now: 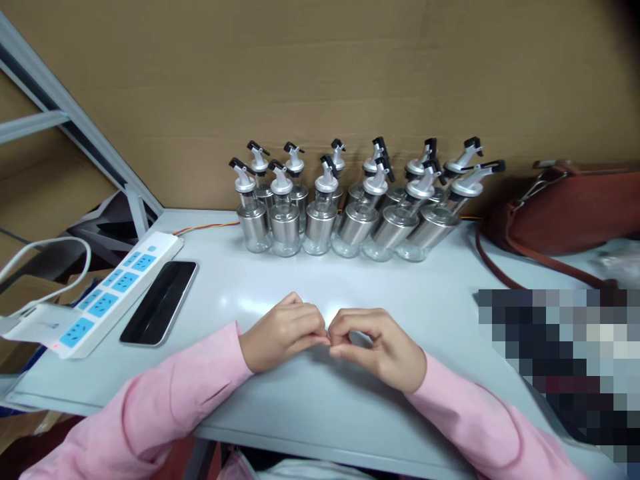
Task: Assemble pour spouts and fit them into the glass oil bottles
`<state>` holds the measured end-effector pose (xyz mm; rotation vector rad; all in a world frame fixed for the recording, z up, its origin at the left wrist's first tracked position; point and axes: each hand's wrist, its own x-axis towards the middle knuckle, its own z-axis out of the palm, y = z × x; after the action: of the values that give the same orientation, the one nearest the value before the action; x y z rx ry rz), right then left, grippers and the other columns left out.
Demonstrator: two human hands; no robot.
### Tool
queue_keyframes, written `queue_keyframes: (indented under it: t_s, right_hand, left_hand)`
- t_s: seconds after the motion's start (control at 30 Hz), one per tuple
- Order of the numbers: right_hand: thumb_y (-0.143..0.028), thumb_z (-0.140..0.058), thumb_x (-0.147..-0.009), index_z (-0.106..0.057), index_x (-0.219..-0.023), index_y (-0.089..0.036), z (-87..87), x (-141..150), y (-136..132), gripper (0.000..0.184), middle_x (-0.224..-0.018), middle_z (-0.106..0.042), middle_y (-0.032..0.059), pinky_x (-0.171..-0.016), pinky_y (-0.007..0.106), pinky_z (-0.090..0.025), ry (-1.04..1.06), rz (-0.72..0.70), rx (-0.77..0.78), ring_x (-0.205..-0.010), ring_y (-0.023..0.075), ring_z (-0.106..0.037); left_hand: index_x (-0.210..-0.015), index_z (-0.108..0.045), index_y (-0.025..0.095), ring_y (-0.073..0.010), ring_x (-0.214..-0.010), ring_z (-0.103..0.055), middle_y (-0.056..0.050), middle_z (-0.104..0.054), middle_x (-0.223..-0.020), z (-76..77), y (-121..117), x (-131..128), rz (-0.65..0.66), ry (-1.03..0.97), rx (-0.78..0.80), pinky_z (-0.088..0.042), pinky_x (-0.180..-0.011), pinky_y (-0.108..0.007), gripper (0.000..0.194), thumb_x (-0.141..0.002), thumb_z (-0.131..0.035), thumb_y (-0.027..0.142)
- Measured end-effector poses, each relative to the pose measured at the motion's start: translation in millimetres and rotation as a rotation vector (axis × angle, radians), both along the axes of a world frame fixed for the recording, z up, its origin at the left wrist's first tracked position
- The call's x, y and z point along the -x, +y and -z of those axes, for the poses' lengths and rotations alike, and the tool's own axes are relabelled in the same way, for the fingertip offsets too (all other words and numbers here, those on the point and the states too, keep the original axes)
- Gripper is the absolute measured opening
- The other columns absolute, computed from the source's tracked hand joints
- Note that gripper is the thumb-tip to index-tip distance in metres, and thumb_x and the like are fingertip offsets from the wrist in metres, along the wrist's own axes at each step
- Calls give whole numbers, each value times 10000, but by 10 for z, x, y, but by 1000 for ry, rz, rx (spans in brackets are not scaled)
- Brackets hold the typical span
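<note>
Above the middle of the table, my left hand (289, 332) and my right hand (376, 343) meet at the fingertips. The left one is closed, fingers curled and thumb pressed against them. My right hand forms a pinch, thumb and forefinger making a loop. Whatever is between the fingertips, if anything, is too small or hidden to make out. Beyond the hands stand two rows of glass oil bottles (321, 227) with steel sleeves and silver spouts with black levers. The front row hides much of the back row.
On the left lie a white power strip (117, 293) with a charger (47, 325) plugged in, and a black phone (160, 303). A brown leather bag (565, 210) sits at the right, its strap trailing over the table (240, 407). Below it is a pixelated area. Cardboard (320, 73) stands behind the bottles.
</note>
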<state>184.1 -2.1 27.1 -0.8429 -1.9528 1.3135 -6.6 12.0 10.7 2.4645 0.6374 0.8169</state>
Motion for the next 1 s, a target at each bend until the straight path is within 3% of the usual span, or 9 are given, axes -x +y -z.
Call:
queue_keyframes:
  t_s: [0.17, 0.23, 0.33, 0.47, 0.53, 0.57, 0.7, 0.8, 1.0]
  right_hand:
    - [-329, -689, -688, -572, -650, -149, 35, -30, 78, 218, -550, -551, -22, -541, 229, -401, 192, 76, 442, -504, 84, -499]
    - [-322, -703, -674, -593, -675, -140, 67, -40, 114, 213, -526, -560, -26, -528, 222, -394, 266, 82, 542, -477, 76, -506]
    - [-301, -731, -646, -617, -682, -134, 97, -42, 142, 206, -547, -575, -26, -504, 205, -383, 408, 72, 644, -464, 61, -516]
    - [-272, -752, -627, -628, -684, -135, 79, -32, 132, 193, -592, -581, -25, -474, 189, -379, 555, 48, 786, -461, 47, -522]
    - [-263, -755, -626, -628, -681, -134, 61, -29, 124, 189, -592, -577, -26, -471, 187, -380, 586, 33, 830, -462, 46, -524]
    - [-258, -755, -625, -627, -677, -133, 54, -29, 122, 187, -593, -574, -27, -470, 187, -380, 596, 29, 845, -461, 46, -523]
    - [-255, -755, -625, -622, -671, -135, 52, -35, 118, 185, -594, -569, -30, -464, 190, -377, 615, 19, 869, -451, 42, -510]
    - [-257, -759, -619, -622, -664, -138, 65, -41, 112, 187, -589, -574, -28, -465, 191, -375, 606, 9, 850, -447, 41, -504]
    - [-259, -765, -607, -619, -636, -143, 63, -49, 99, 189, -572, -587, -20, -471, 198, -379, 577, 1, 829, -453, 50, -512]
  left_hand:
    - [-729, -535, 163, -119, -672, -524, -4, -585, -699, -9, -13, 7, -159, -100, 366, -388, -661, -244, 222, -868, -493, 332]
    - [-771, -555, 164, -124, -689, -527, -9, -587, -730, -24, -5, 15, -215, -150, 457, -394, -649, -240, 145, -838, -522, 288]
    - [-764, -562, 164, -124, -689, -523, -2, -580, -721, -46, 70, 68, -357, -252, 443, -389, -663, -246, 91, -804, -524, 236]
    - [-754, -557, 175, -143, -768, -534, -1, -571, -745, -22, 312, 243, -672, -465, 298, -396, -765, -275, 139, -822, -501, 282]
    - [-761, -548, 177, -171, -946, -524, -32, -566, -920, 22, 457, 344, -813, -566, 155, -382, -874, -305, 182, -846, -466, 316]
    - [-890, -538, 196, -190, -1038, -497, -42, -544, -1043, 51, 525, 388, -876, -587, 131, -383, -893, -320, 148, -805, -538, 317]
    - [-1279, -274, 271, -230, -1314, -268, -81, -294, -1401, 170, 741, 491, -805, -588, 261, -256, -1053, -404, 674, -719, -648, 271]
    - [-1316, -207, 273, -229, -1340, -215, -94, -236, -1432, 231, 844, 519, -762, -583, 287, -186, -1093, -412, 778, -692, -672, 256]
    - [-1247, -336, 220, -248, -1146, -445, -97, -445, -1192, 275, 877, 564, -962, -594, 290, -363, -962, -412, 704, -652, -701, 310]
